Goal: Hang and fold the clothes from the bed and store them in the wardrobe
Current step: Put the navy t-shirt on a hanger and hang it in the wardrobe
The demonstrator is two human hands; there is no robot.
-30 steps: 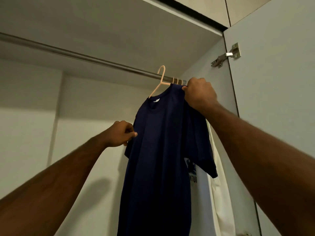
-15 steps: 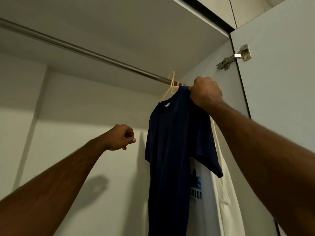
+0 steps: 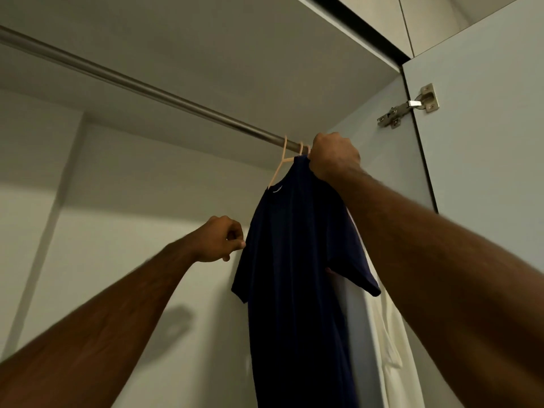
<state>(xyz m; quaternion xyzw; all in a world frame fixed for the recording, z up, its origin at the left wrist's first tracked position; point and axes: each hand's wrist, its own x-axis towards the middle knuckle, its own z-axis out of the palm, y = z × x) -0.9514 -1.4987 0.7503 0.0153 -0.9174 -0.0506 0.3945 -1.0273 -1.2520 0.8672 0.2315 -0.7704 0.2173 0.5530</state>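
Our right hand has its grip curled round the shoulder of the navy T-shirt just under the rail, we judge to steady its peach hanger hooked there; our left hand, below and left of that grip, is curled loosely beside the sleeve, and whether it pinches the hem we cannot tell; inside the wardrobe, behind the navy shirt, hang a white printed T-shirt and a cream garment, beside the open door.

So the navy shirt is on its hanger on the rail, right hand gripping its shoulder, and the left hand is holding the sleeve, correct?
Not quite: in the head view the left hand is curled beside the navy shirt, holding nothing. The right hand does grip its shoulder, hanger on the rail.
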